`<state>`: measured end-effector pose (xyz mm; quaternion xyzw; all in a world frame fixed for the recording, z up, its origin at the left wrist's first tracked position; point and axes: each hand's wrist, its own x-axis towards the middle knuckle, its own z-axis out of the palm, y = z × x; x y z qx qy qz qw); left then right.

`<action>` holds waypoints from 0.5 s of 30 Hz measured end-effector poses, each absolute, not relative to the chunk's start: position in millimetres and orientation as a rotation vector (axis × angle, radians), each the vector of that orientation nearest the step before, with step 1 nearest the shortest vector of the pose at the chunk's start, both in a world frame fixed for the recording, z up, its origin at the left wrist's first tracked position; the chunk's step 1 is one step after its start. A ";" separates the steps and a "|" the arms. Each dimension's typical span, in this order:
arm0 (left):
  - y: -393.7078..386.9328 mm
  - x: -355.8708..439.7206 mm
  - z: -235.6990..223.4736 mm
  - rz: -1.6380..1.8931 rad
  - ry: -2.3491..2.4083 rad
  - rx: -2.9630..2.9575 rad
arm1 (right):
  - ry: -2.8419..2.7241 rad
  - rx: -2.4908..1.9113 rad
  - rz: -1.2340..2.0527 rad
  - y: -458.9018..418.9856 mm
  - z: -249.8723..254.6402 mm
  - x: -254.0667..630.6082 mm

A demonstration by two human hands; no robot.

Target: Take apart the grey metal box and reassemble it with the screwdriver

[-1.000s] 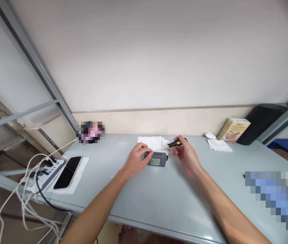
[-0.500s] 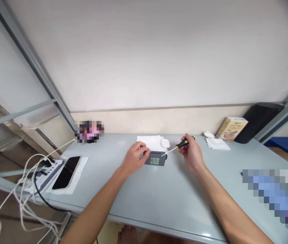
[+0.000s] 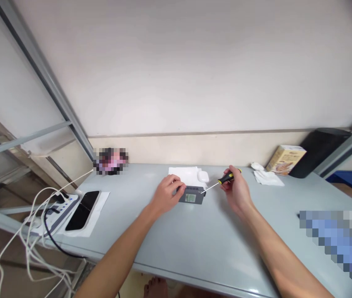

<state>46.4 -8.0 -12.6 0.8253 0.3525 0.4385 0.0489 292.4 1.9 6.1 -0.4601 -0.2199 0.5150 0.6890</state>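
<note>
A small dark grey box (image 3: 197, 198) with a row of vent slots and a pale green label stands on the grey table. My left hand (image 3: 168, 193) grips the left end of this box, fingers over its top edge. In my right hand (image 3: 236, 188) is a screwdriver (image 3: 225, 178) with a black and yellow handle, its fingers closed round the grip. The thin shaft points left and down, and its tip meets the box near the upper right corner. The tip is too small to show whether it sits in a screw.
Behind the box lie white paper (image 3: 183, 175) and a white rounded case (image 3: 203, 176). At the left are a phone (image 3: 82, 211), a power strip (image 3: 56, 213) and loose cables. Crumpled tissue (image 3: 269, 178), a yellow carton (image 3: 287, 160) and a black cylinder (image 3: 321, 151) stand at the back right.
The whole view has shifted slightly. The screwdriver tip remains at the box's upper right corner, and both hands keep their grips.
</note>
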 end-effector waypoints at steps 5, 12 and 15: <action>-7.4 46.8 -12.7 1.376 1.037 2.532 | -0.472 -1.019 1.134 3.1 4.6 294.9; -8.5 48.0 -12.7 1.349 1.009 2.545 | -0.530 -0.927 1.256 -1.9 9.7 284.9; -8.7 48.9 -14.9 1.347 1.012 2.478 | -0.617 -0.895 1.309 -4.9 10.4 279.7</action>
